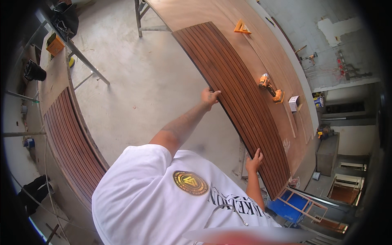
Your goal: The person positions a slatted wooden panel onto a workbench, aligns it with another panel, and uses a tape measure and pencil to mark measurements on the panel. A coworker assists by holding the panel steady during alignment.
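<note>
A long brown slatted wood panel (pixel 241 94) lies along the near edge of a plywood-topped table (pixel 286 61), its dark grooves running lengthwise. My left hand (pixel 211 98) grips the panel's near edge around the middle, thumb on top and the other fingers mostly hidden at the edge. Further right, my right hand (pixel 254 161) holds the same edge toward the panel's lower end, thumb up on the slats. An orange and black cordless drill (pixel 271 88) rests on the table just beyond the panel. Farther off lies an orange triangular square (pixel 242 27).
A small white box (pixel 293 103) and thin wood strips (pixel 290 120) are on the table. Another slatted panel (pixel 71 134) lies on a bench at left, near a black bucket (pixel 34 71) and an orange container (pixel 54 44). A blue bin (pixel 290 205) stands past the table's right end.
</note>
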Demonstrator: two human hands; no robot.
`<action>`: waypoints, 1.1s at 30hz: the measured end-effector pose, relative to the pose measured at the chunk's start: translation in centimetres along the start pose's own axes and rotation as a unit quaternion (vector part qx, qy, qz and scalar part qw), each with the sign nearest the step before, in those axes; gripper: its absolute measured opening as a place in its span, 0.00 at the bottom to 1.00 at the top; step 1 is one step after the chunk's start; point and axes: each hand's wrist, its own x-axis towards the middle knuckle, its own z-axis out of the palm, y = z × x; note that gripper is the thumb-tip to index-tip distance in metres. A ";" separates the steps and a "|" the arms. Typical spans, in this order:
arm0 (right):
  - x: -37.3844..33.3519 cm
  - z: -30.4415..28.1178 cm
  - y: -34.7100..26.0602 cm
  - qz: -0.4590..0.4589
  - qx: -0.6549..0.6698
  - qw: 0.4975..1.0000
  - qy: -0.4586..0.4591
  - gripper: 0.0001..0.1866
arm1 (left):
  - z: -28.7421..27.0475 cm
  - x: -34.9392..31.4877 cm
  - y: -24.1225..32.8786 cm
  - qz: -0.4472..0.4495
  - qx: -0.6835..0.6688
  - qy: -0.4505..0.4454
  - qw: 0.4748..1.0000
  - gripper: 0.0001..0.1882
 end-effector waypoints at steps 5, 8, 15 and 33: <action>0.4 -0.4 -1.5 0.035 -0.048 0.998 -0.020 0.46 | 0.6 1.0 -1.7 0.002 -0.065 -0.077 0.995 0.28; 0.4 -0.2 -1.4 0.030 -0.025 0.999 -0.020 0.48 | 0.4 1.1 -2.4 0.003 -0.051 -0.067 0.996 0.26; 0.6 0.8 -0.5 0.009 0.002 1.000 0.029 0.46 | 0.1 2.8 -3.6 0.018 -0.055 -0.099 0.993 0.23; 1.0 1.0 -1.5 0.052 0.070 0.996 0.028 0.45 | -32.5 -3.9 -21.3 -0.132 0.679 -0.109 0.714 0.22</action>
